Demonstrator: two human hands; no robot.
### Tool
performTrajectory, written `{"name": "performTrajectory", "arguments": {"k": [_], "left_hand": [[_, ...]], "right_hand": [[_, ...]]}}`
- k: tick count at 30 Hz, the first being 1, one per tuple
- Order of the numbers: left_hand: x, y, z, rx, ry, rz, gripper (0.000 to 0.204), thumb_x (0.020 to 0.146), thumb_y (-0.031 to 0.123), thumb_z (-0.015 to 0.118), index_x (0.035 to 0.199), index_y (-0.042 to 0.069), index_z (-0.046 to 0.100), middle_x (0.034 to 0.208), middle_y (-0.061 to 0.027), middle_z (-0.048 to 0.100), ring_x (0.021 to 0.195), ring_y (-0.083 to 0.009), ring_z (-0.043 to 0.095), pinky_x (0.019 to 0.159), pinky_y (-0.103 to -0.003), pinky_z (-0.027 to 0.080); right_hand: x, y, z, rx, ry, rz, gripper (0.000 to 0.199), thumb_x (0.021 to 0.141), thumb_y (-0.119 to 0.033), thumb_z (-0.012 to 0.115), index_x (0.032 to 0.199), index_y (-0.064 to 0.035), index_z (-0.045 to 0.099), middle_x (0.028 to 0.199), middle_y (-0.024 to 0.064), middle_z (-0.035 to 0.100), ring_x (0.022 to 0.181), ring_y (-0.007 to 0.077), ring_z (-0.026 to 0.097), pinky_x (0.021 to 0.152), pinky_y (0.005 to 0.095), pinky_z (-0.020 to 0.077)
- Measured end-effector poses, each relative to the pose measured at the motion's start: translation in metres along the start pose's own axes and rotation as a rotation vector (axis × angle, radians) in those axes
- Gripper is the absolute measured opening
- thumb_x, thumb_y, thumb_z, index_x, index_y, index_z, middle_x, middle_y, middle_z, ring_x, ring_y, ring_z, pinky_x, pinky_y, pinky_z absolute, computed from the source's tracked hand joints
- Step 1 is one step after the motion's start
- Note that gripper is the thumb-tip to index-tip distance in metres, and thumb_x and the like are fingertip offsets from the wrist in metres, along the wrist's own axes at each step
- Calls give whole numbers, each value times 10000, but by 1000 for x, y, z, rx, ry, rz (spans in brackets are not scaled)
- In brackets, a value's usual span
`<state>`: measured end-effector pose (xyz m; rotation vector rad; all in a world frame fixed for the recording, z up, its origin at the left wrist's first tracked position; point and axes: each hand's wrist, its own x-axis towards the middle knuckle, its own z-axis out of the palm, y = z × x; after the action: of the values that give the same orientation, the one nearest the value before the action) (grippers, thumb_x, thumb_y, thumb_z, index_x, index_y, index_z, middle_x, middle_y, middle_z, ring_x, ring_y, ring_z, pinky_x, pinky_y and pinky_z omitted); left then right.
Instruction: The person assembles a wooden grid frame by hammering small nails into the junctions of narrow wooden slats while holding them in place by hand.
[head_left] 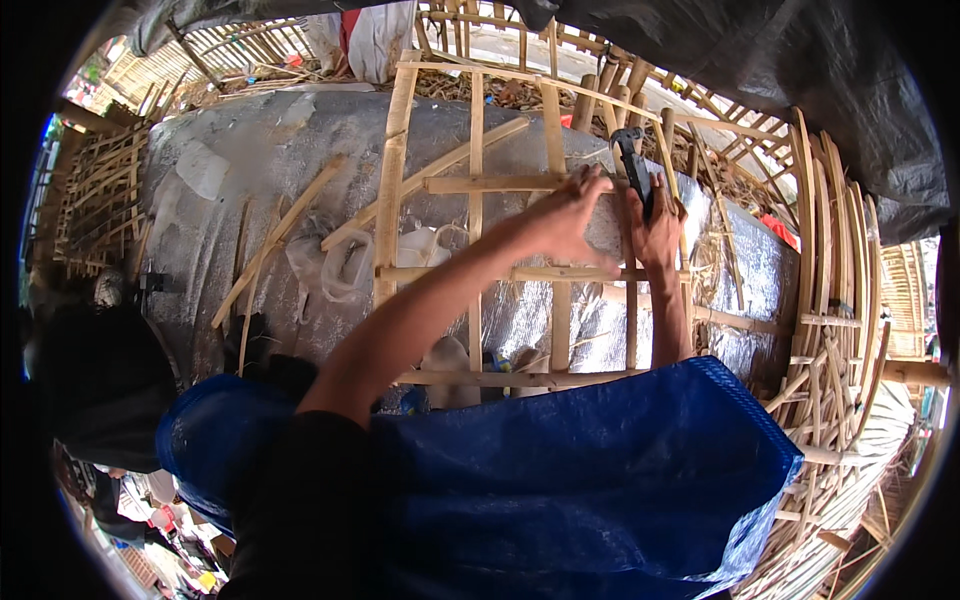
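nearest the camera a blue tarp (560,480) covers the lap and hides the near edge of the work surface, and both forearms rise over it toward the far side. above it lies a bamboo frame (475,240) of pale slats crossed into a grid, resting on a silver sheet (250,160) that covers the whole surface; the frame's near rail sits just at the tarp's edge and its far rail reaches the sheet's far edge. the left hand (570,220) lies with fingers spread and pressed flat on the frame near its far right part, where an upright slat meets a cross slat, so it pins the frame down rather than wrapping around it. just beside it the right hand (660,230) is closed around a dark tool (632,165), whose upper end sticks out above the knuckles and points toward the far edge; the lower part of the tool is hidden inside the fist and its kind is hard to make out. the tool stands over the frame's right upright slat, though contact cannot be told. a clear plastic bag (345,265) lies on the sheet inside the frame toward the left. stacked bamboo pieces (830,300) curve along the right rim, bent by the lens.
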<state>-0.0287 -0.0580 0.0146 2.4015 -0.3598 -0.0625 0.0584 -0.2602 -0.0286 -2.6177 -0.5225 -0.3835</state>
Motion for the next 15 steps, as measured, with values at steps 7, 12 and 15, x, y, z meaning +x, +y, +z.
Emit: {"name": "performTrajectory", "arguments": {"k": [7, 12, 15], "left_hand": [[-19, -47, -187, 391, -38, -179, 931, 818, 622, 689, 1380, -65, 412, 1356, -285, 504, 1290, -377, 499, 1073, -477, 426], [-93, -49, -212, 705, -284, -380, 991, 814, 595, 698, 1445, -60, 305, 1573, -321, 176, 1474, -455, 170, 1191, -524, 240], [-143, -53, -192, 682, -425, -405, 1019, 809, 554, 722, 1475, -54, 248, 1585, -337, 89, 1480, -485, 103, 1210, -531, 170]], "right_hand": [[-8, 0, 1, 103, 2, 68, 603, 989, -437, 525, 1399, 5, 507, 1459, 226, 485, 1344, 328, 474, 1154, 434, 228], [-11, 8, 5, 203, 24, 100, 644, 963, -464, 557, 1407, 0, 501, 1462, 219, 486, 1370, 328, 447, 1158, 433, 208], [-6, -4, -29, 606, 43, 311, 556, 962, -365, 633, 1323, 50, 549, 1212, 200, 635, 1095, 245, 595, 922, 322, 453]]}}
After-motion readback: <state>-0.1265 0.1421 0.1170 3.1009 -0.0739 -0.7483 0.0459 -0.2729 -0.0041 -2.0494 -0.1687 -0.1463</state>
